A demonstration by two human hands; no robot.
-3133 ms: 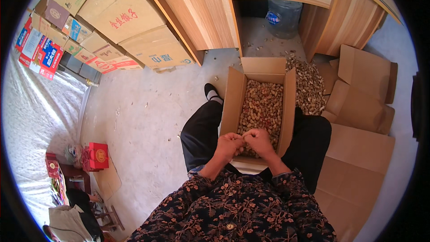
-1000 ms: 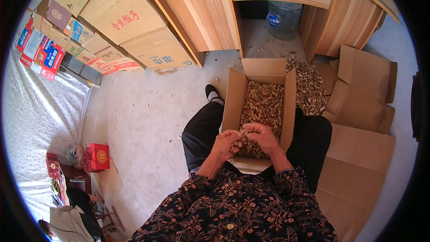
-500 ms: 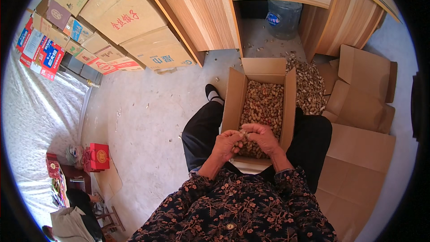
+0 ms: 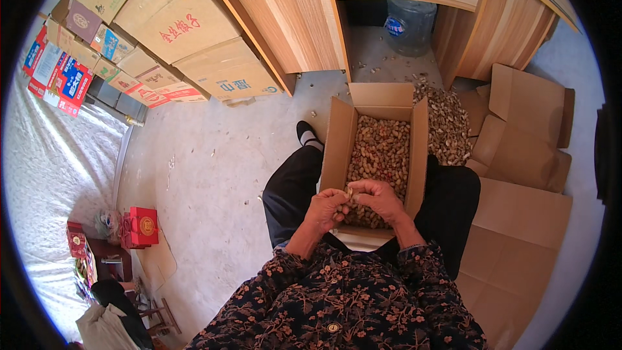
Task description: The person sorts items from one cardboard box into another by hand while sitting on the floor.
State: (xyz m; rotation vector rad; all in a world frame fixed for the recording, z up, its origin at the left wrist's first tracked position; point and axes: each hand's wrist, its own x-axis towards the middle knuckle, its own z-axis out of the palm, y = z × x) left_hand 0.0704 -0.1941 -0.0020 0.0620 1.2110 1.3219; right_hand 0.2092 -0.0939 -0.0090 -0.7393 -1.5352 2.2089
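Note:
An open cardboard box (image 4: pixel 339 139) stands between my knees, filled with unshelled peanuts (image 4: pixel 381 149). Over the near end of it, my two hands meet at the fingertips. A single peanut (image 4: pixel 350 192) shows as a small pale piece pinched between them; whether its shell is cracked is too small to tell. My left hand (image 4: pixel 325 210) is closed, its fingers curled toward the palm, perhaps around more that I cannot see. My right hand (image 4: pixel 382 203) is closed in a pinch on the same peanut from the other side.
Loose peanut shells (image 4: pixel 453 129) are heaped beyond the box's right side. Flattened cardboard (image 4: pixel 518 233) covers the floor at right. A wooden desk (image 4: pixel 285 19) with a water jug (image 4: pixel 412 29) beneath stands ahead, stacked cartons (image 4: pixel 220 68) far left. Another person (image 4: pixel 107 324) sits lower left.
My fingertips have shifted slightly, and the pale peanut now shows upright between them. The other person at the lower left has moved a little downward in the picture. The box has stayed put.

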